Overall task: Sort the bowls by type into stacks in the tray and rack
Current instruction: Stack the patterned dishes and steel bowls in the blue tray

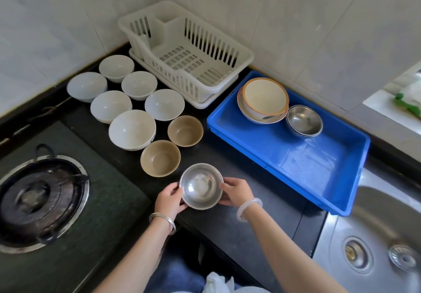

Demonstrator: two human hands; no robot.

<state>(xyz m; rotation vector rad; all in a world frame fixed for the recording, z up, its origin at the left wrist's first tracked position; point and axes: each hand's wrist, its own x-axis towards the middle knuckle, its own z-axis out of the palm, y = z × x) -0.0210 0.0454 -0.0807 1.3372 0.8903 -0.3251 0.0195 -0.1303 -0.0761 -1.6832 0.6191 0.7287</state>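
Steel bowl (201, 186), gripped by left hand (168, 198) and right hand (237, 192) at six o'clock, should travel level to two o'clock and nest squarely (no clatter) on the steel stack (304, 120) in the tray (307, 162).

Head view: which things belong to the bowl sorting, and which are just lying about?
Job: steel bowl gripped by left hand and right hand; steel stack and orange-rimmed bowls in blue tray; white rack; white bowls and brown bowls on counter.
Lying about: gas burner, sink.
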